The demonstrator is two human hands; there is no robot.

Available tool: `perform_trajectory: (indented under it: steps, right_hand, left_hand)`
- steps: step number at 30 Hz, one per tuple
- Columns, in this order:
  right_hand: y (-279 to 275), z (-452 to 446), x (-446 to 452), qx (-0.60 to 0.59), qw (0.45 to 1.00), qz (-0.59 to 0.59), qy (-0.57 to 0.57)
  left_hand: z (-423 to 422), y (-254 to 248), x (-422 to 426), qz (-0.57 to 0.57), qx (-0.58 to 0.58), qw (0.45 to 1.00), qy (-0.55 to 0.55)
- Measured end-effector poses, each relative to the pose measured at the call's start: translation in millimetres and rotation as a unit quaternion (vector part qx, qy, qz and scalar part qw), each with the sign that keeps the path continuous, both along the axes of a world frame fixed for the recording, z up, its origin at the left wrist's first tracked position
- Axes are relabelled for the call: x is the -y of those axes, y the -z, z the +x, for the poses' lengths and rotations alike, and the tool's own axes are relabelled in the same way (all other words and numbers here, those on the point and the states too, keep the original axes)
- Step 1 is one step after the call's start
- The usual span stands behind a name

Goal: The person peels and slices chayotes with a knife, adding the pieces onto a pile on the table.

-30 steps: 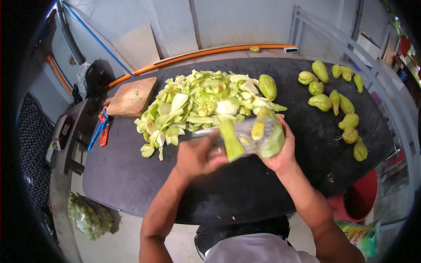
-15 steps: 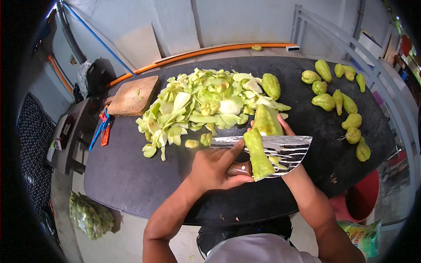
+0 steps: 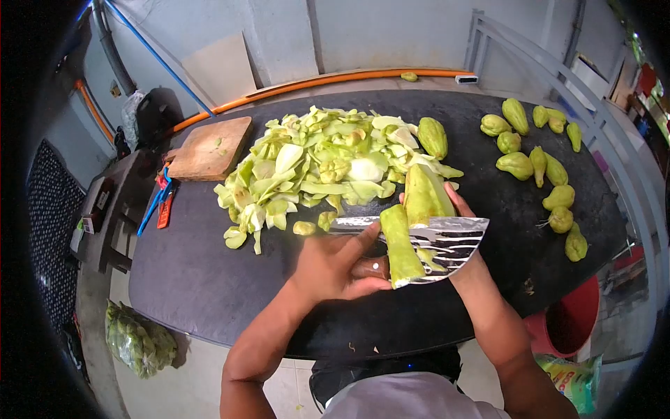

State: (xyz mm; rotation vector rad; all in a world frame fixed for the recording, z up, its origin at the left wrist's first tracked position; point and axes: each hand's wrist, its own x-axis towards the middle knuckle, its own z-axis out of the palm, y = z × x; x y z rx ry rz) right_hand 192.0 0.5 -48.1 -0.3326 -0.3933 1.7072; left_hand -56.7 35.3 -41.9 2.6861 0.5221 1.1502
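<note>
Peel heap [image 3: 342,150] is the reference, mid-table. Left hand [image 3: 331,269]: near side of heap, clamped on the wooden handle of a broad cleaver [image 3: 457,241], index finger laid out toward the blade, probably to steady it against twist. Right hand [image 3: 460,202]: near-right of heap, fingers curled round the far-right side of a part-pared chayote [image 3: 424,195]; palm hidden by blade. That grip likely cradles the fruit and leaves the facing side free. Hands apart, blade between. Can't tell if edge touches fruit.

Thick green peel strip [image 3: 400,248] lies against the blade by the handle, likely clinging because it's wet. Streaks on the steel fit that.

One whole chayote [image 3: 433,137] sits against heap's right edge. Loose unpeeled chayotes [image 3: 515,165] well right of heap, presumably kept clear of the scraps. Wooden chopping board [image 3: 211,149] left of heap, probably parked aside: the fruit is hand-held.
</note>
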Motion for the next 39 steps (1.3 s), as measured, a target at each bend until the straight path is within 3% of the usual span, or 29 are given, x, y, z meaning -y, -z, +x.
perform_trajectory:
  steps: [11,15,18,22,28,30,32,35,38,39]
  right_hand:
    - [7,-4,-2,-0.018,0.999,-0.041,-0.01]
    - [2,-5,8,0.016,0.999,-0.032,-0.042]
    - [1,-6,4,0.012,0.997,-0.049,-0.058]
    - [9,3,-4,-0.016,0.991,-0.124,-0.048]
    - [19,4,-5,-0.032,0.993,-0.112,0.011]
    - [20,11,-10,-0.035,0.997,-0.056,-0.044]
    - [30,15,-10,-0.078,0.993,-0.01,-0.083]
    - [24,14,-8,-0.085,0.993,-0.026,-0.076]
    - [19,8,-9,0.014,0.998,-0.066,0.016]
    - [20,5,-10,-0.019,0.998,-0.054,0.011]
  left_hand:
    - [-14,-2,-10,-0.025,-0.045,0.998,-0.047]
    - [-27,7,-38,-0.152,-0.01,0.969,-0.196]
    - [-39,17,-52,-0.127,-0.034,0.956,-0.264]
    - [-17,8,-28,-0.174,-0.024,0.962,-0.208]
    - [5,-2,2,0.02,-0.054,0.996,-0.069]
    - [12,-10,12,0.075,-0.034,0.996,-0.024]
    - [17,-10,17,0.126,-0.049,0.991,-0.019]
    - [16,-17,23,0.114,-0.086,0.99,-0.022]
    - [11,-4,6,0.136,-0.03,0.99,-0.037]
    - [4,-6,3,0.103,-0.058,0.991,-0.055]
